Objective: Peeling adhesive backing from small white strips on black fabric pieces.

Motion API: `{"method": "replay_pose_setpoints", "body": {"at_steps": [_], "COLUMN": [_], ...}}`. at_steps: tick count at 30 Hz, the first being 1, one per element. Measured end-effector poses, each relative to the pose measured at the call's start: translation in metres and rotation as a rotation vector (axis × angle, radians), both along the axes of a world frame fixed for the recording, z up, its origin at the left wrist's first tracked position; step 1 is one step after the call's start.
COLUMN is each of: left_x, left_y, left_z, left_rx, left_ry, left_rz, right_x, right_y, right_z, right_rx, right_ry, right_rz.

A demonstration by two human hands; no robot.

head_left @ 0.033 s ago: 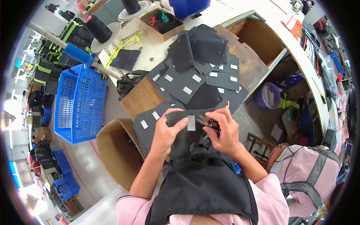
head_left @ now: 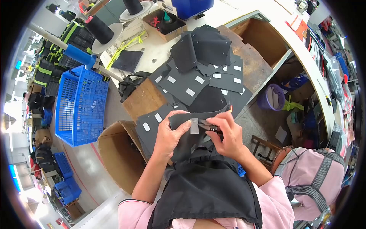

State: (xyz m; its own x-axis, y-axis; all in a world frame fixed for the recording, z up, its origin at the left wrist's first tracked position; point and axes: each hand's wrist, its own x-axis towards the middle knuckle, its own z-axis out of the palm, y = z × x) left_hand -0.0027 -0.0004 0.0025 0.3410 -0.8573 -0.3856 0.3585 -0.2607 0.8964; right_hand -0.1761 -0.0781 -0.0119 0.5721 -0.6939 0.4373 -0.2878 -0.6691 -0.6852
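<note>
My left hand (head_left: 171, 133) grips a dark fabric piece (head_left: 181, 143), its thumb lying beside a white label (head_left: 194, 126) on it. In my right hand (head_left: 229, 134) are small dark thread snips (head_left: 213, 129), their blades pointing left toward the label's right edge. Whether the blades touch the cloth I cannot tell. The fabric hangs in front of my black apron (head_left: 202, 191). Just beyond my hands lies a spread pile of similar dark panels (head_left: 179, 86), many bearing white labels. Folded dark pieces (head_left: 207, 45) lie on top at the far end.
An open cardboard box (head_left: 118, 152) and a blue plastic crate (head_left: 82, 107) stand at the left. Thread cones (head_left: 100, 30) and a small box of tools (head_left: 164, 26) sit on the white table. To the right are a purple basket (head_left: 275, 97) and a person in pink (head_left: 312, 179).
The snips and my right fingers have shifted slightly, and the blades now show more clearly by the label. My left hand keeps its hold on the fabric.
</note>
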Motion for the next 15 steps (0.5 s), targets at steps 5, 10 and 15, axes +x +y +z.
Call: {"method": "replay_pose_setpoints", "body": {"at_steps": [5, 10, 15], "left_x": [0.001, 0.0047, 0.0052], "left_y": [-0.0003, 0.0013, 0.0072], "left_z": [0.0081, 0.0092, 0.0083], "left_rx": [-0.039, -0.023, 0.008], "left_ry": [-0.077, -0.142, -0.153], "left_rz": [-0.012, -0.058, -0.091], "right_x": [0.0056, 0.0066, 0.0025], "right_y": [-0.0053, -0.0056, -0.0004], "right_z": [0.0044, 0.0021, -0.0008], "right_rx": [-0.142, -0.177, -0.229], "right_ry": [0.061, 0.061, 0.076], "right_rz": [0.048, 0.067, 0.09]}}
